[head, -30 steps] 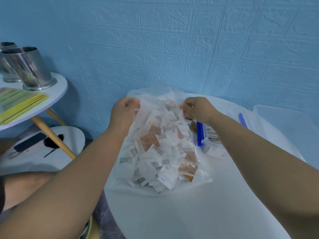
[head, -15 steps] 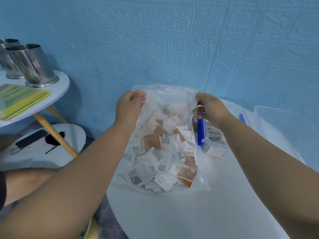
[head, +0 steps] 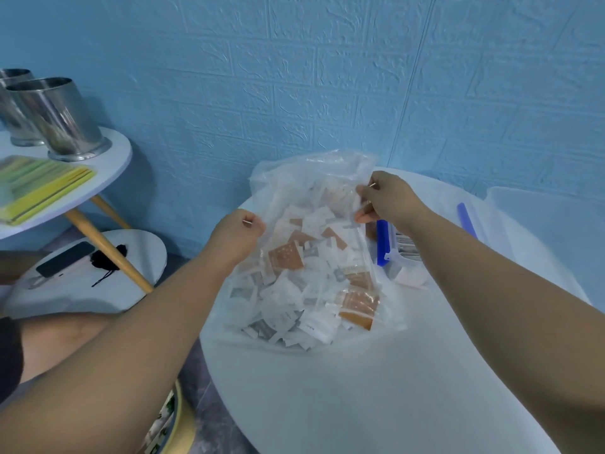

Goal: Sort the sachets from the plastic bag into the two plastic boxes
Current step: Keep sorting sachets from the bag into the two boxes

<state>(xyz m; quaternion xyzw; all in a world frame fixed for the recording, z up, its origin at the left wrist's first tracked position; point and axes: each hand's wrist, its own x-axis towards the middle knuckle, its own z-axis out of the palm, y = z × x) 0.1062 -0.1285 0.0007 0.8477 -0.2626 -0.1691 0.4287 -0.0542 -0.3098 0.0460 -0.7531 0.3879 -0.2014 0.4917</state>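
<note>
Plastic bag [head: 307,257] of sachets [head: 294,290] resting on white desk [head: 376,388], between both hands: left hand [head: 237,232] pinching its left edge, right hand [head: 383,199] gripping upper right edge, beside blue-trimmed box [head: 386,250].

Round white table [head: 376,388] fills lower right of frame. On it: clear plastic bag [head: 314,257] of sachets at centre, blue-edged plastic box [head: 393,253] just right, clear box [head: 540,221] far right.

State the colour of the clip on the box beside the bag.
Blue clip, seen in the head view.
</note>
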